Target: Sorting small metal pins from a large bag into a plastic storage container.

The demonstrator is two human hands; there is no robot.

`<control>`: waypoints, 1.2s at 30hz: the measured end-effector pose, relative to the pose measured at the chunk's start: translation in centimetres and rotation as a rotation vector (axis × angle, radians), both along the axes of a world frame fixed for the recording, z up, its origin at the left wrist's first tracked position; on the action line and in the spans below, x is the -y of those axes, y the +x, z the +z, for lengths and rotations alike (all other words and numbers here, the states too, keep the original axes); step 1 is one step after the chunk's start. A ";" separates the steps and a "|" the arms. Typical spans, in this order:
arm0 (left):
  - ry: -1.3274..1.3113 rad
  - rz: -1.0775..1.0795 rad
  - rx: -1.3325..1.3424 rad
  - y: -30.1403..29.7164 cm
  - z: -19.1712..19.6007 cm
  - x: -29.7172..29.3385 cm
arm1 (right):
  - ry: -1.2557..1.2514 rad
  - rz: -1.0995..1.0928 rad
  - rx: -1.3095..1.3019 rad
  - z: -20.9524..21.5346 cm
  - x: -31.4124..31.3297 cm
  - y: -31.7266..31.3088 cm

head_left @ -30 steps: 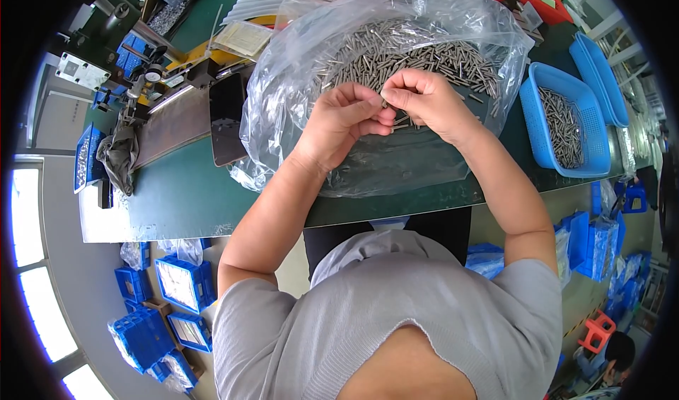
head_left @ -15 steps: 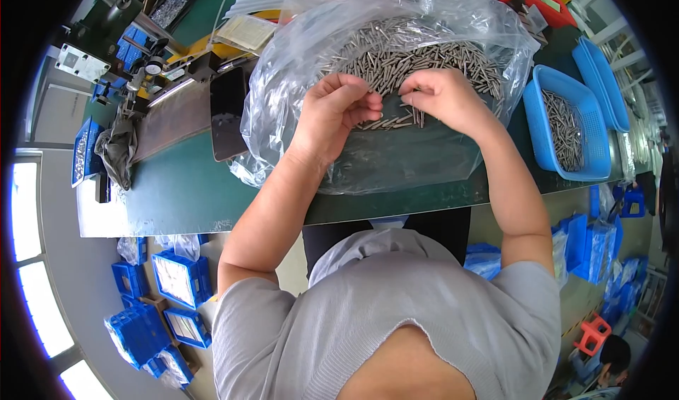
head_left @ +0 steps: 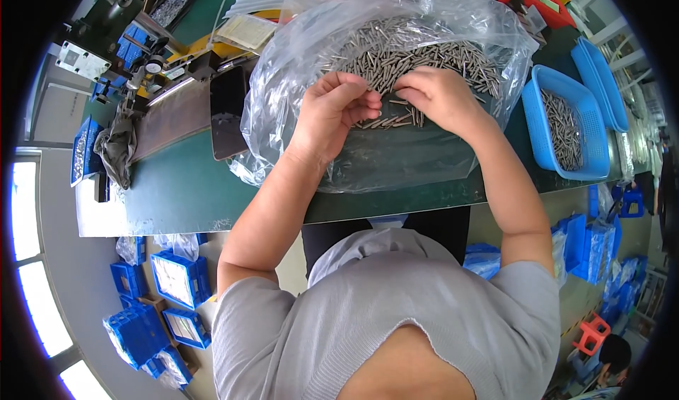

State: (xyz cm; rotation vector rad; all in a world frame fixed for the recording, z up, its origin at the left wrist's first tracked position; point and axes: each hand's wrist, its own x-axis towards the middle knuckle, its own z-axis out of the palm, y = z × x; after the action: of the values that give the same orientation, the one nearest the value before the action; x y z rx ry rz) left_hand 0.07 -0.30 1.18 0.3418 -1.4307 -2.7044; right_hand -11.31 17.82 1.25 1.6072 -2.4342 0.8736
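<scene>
- Desk (head_left: 184, 202), green-topped, spanning the frame from left to right; it carries all entries below.
- Plastic bag (head_left: 283, 64), clear, spread over the upper centre; its loose film, seemingly, keeps the metal parts off the desk top.
- Pile of pins (head_left: 463, 60), short, grey, metal, upper centre; whether on or inside the film cannot be told. It lies just beyond the hands, presumably for short reaches.
- Basket (head_left: 594, 135), blue, perforated, right of frame, holding similar pins; its raised walls likely stop them rolling.
- Dark panel (head_left: 226, 117), flat, left of centre, beside the bag.
- Right hand (head_left: 449, 103), centre, back upward, at the pile's near edge; fingers bent, tips angled toward the left hand. Whether they grip a pin cannot be told.
- Left hand (head_left: 329, 113), centre, turned inward; thumb and forefinger brought together, perhaps for fine handling, other fingers curled. Any pin between them is too small to confirm.
- Loose pins (head_left: 389, 123), in a short band between and below the hands, apart from the main pile.
</scene>
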 end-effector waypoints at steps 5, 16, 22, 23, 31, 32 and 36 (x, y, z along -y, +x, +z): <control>0.010 -0.013 -0.003 0.0 -0.1 0.1 | 0.180 0.032 0.127 0.5 -0.5 0.0; -0.015 -0.047 0.029 -0.3 -0.2 -0.1 | 0.129 -0.009 -0.022 -0.2 -0.2 0.4; -0.087 -0.174 0.016 -0.2 -0.3 -0.2 | -0.002 0.076 0.694 2.1 -0.6 0.6; -0.113 -0.196 0.013 -0.2 -0.3 -0.3 | 0.003 0.091 0.726 2.0 -0.5 0.6; -0.218 -0.204 -0.002 0.0 0.0 -0.8 | 0.026 0.103 0.728 2.1 -0.6 0.7; -0.234 -0.204 -0.003 0.0 0.0 -0.7 | 0.032 0.111 0.720 2.1 -0.6 0.7; -0.246 -0.197 0.002 0.0 0.0 -0.8 | -0.055 0.102 0.700 1.9 -0.2 0.8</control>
State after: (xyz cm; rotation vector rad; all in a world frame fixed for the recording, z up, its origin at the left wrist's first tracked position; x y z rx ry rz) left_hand 0.11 0.52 1.18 0.1964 -1.8637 -2.6250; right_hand -10.48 18.05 3.11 1.6078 -2.7062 1.7522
